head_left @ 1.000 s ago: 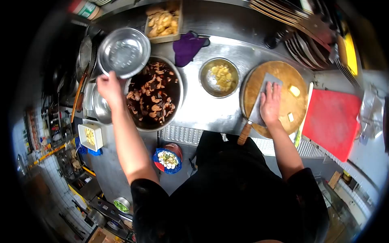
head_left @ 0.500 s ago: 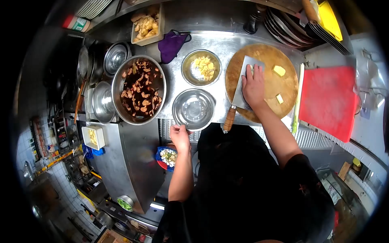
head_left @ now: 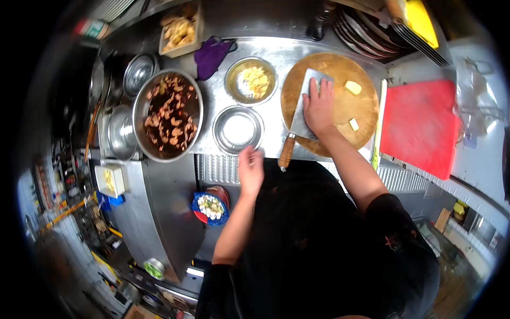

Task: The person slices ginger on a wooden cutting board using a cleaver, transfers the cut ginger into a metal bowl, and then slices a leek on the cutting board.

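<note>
My right hand [head_left: 320, 109] lies flat, fingers stretched out, on the blade of a cleaver [head_left: 304, 119]. The cleaver rests on a round wooden chopping board [head_left: 353, 64], its wooden handle over the near edge. What is under the blade is hidden. Two pale yellow pieces, apparently peeled ginger [head_left: 353, 87], lie right of it. My left hand [head_left: 251, 166] is smeared by motion, by the near rim of a shiny metal bowl [head_left: 223, 133]; whether it touches the rim I cannot tell. Behind that bowl stands another metal bowl [head_left: 229, 87] with yellow slices in it.
A large metal basin [head_left: 139, 133] of dark liquid and meat pieces stands left. Behind are a container of ginger [head_left: 178, 33] and a purple cloth item [head_left: 210, 58]. A long green-white stalk [head_left: 380, 122] and a red cutting board [head_left: 417, 127] lie right. Stacked plates [head_left: 366, 34] stand at the back.
The whole view has shifted slightly. My left hand has moved right from the near bowl's rim, and that bowl sits slightly closer to the bowl of slices. My right hand stays on the blade.
</note>
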The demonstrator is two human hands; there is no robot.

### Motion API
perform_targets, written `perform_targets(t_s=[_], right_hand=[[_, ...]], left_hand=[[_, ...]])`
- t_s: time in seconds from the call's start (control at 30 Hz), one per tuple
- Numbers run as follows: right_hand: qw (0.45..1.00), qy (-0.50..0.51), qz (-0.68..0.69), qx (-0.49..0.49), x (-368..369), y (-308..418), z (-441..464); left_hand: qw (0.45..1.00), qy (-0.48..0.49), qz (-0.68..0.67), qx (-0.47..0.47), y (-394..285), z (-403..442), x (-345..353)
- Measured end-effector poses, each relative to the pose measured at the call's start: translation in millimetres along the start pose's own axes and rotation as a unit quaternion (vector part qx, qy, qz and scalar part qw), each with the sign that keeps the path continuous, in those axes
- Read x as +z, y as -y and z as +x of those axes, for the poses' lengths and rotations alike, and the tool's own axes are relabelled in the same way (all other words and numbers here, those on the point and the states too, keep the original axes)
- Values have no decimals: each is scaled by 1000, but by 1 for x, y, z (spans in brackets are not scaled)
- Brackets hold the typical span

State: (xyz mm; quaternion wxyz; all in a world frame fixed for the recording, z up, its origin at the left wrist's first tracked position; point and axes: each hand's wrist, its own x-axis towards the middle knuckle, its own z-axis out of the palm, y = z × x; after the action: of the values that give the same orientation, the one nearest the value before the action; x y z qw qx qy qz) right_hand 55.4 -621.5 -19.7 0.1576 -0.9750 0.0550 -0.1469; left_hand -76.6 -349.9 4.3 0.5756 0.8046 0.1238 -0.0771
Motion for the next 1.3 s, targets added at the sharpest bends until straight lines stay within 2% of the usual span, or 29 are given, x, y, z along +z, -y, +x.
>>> perform_targets(t_s=[0.1, 0.2, 0.3, 0.4, 0.53, 0.7, 0.77, 0.9, 0.97, 1.1, 1.2, 1.3], right_hand=[[1000, 6, -15, -2, -2, 1, 3], [999, 7, -18, -33, -3, -9, 4], [998, 21, -6, -52, -2, -13, 6], [998, 31, -19, -60, 0, -13, 7], [995, 34, 27, -87, -6, 5, 7], [979, 51, 77, -179, -27, 105, 6], [961, 58, 172, -210, -10, 142, 1], [917, 84, 319, -223, 19, 203, -22], [895, 99, 371, -229, 33, 218, -33], [886, 129, 389, -216, 64, 220, -46], [939, 149, 228, -210, 101, 188, -55], [923, 161, 274, -216, 78, 162, -50]], left_hand=[[978, 192, -72, -26, -22, 13, 38], [926, 288, -197, -146, -16, 27, 65], [911, 325, -127, -218, -46, 40, 61], [917, 322, -110, -209, -50, 44, 65], [935, 270, -131, -187, -57, 27, 50], [978, 112, -124, -126, -30, -20, -1], [986, 28, -87, -137, -55, -39, -30], [984, -87, 6, -157, -40, -63, -64], [982, -124, 57, -130, -13, -72, -73], [967, -195, 149, -67, -23, -85, -77], [952, -238, 181, -62, -24, -85, -76], [948, -253, 187, -52, -30, -82, -77]])
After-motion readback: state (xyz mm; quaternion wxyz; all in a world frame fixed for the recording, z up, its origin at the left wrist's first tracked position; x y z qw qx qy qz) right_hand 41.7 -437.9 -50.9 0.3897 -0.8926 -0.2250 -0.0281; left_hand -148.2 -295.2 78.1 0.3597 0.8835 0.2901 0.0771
